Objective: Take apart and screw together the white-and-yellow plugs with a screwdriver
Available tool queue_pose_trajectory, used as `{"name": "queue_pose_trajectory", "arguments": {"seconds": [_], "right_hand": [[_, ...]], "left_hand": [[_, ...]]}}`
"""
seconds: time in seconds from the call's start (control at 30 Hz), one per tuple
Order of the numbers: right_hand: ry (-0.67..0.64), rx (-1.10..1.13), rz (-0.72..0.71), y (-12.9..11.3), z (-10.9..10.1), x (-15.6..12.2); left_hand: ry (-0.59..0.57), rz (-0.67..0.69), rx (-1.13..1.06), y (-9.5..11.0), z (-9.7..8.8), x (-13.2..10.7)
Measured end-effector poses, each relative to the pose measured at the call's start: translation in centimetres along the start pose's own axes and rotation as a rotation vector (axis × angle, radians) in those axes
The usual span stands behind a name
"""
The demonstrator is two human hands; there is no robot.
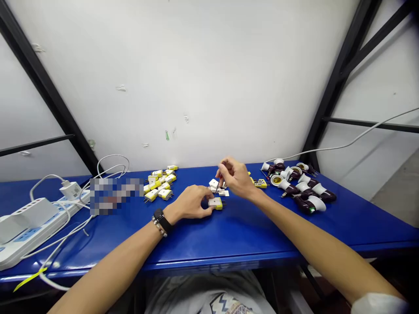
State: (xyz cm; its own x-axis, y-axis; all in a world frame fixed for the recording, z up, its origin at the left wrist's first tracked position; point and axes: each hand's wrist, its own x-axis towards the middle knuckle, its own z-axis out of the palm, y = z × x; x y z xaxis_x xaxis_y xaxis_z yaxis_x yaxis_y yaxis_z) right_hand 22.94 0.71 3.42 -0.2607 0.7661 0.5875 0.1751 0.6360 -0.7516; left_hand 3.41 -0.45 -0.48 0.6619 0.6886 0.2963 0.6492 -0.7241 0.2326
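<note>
My left hand (192, 201) rests on the table, its fingers and thumb closed on the left end of a white and yellow plug adapter (215, 203), whose metal prongs point right. Above it, my right hand (238, 178) pinches a thin dark screwdriver (217, 187), its shaft slanting down to the plug's upper face. Whether the tip touches the plug is too small to tell. Small white cover pieces (214, 183) lie just behind the plug, partly hidden by my right hand. More yellow plug parts (260, 183) lie beyond my right wrist.
Several white and yellow plugs (165, 194) are grouped left of centre. Dark bulb sockets with white rims (307, 204) cluster at the right. A power strip (31, 230) with loose white cables occupies the left of the blue table (183, 250). A white wall stands behind.
</note>
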Motion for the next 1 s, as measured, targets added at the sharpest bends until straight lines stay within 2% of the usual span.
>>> {"name": "queue_pose_trajectory", "arguments": {"seconds": [0.17, 0.53, 0.73, 0.9, 1.0], "right_hand": [[-0.093, -0.099, -0.022, 0.3, 1.2, -0.8], [-0.132, -0.145, -0.031, 0.3, 1.5, -1.0], [-0.104, -0.22, -0.098, 0.5, 1.7, -1.0], [-0.113, -0.183, -0.062, 0.8, 1.9, -1.1], [-0.15, -0.166, -0.053, 0.7, 1.9, -1.0]], "left_hand": [[-0.021, -0.004, 0.009, -0.5, 0.2, -0.2], [-0.049, -0.023, -0.019, -0.6, -0.3, -0.2], [0.022, 0.037, -0.034, -0.8, -0.2, -0.3], [0.005, 0.004, -0.042, -0.8, -0.3, -0.4], [0.044, 0.015, -0.126, -0.6, -0.4, -0.3]]}}
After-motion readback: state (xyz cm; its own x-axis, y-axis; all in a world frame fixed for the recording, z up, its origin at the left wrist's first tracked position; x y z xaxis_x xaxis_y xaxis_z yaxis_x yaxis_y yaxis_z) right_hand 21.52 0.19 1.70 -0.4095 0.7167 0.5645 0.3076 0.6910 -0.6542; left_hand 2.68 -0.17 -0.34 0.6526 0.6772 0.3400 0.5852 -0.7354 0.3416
